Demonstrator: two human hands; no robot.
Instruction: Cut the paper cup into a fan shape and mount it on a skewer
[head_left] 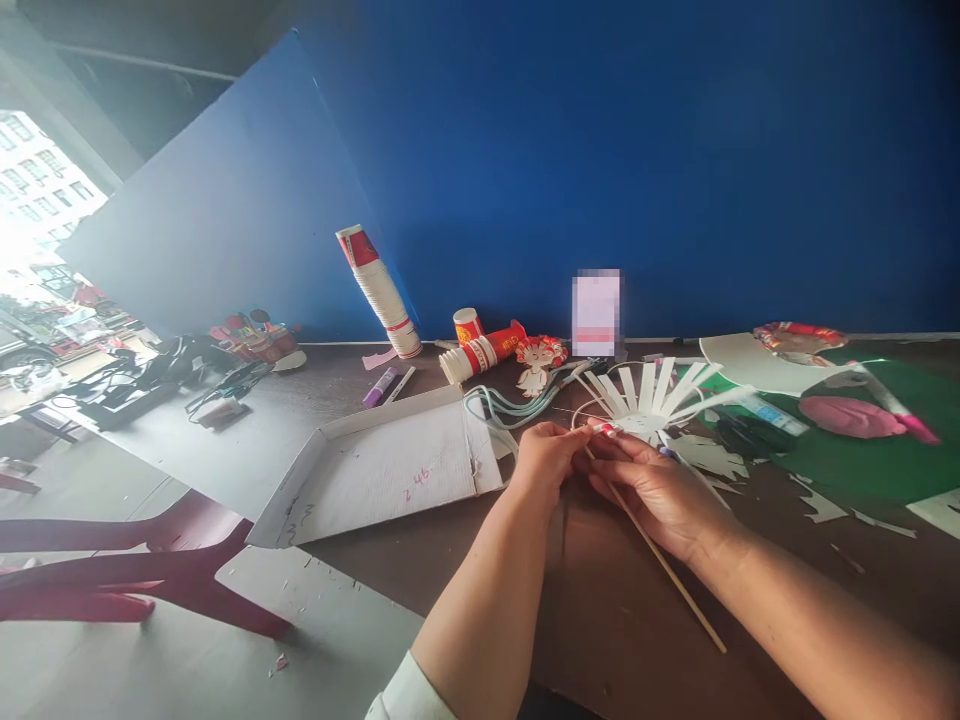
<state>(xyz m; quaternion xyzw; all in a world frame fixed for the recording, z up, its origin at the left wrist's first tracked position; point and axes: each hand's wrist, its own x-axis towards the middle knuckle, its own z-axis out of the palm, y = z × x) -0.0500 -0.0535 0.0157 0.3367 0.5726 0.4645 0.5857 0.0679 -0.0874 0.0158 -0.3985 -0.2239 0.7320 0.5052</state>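
Above the brown table's edge, my left hand (549,452) and my right hand (656,492) meet with fingers pinched together. A thin wooden stick (667,570) passes between them; its lower end slants toward me to the right. Both hands appear to grip its upper part, though the fingers hide the exact hold. At the fingertips shows a small red-and-white piece (604,428), partly covered. Just beyond my hands lies a white paper cup cut into spread strips (651,398). White paper scraps (712,455) lie to its right.
A shallow cardboard box lid (375,470) sits left of my hands. Behind it are a leaning stack of paper cups (381,290), fallen red cups (484,352) and a purple marker (379,387). Green sheet (892,465) and pink piece (851,417) lie right. A red plastic chair (187,570) stands lower left.
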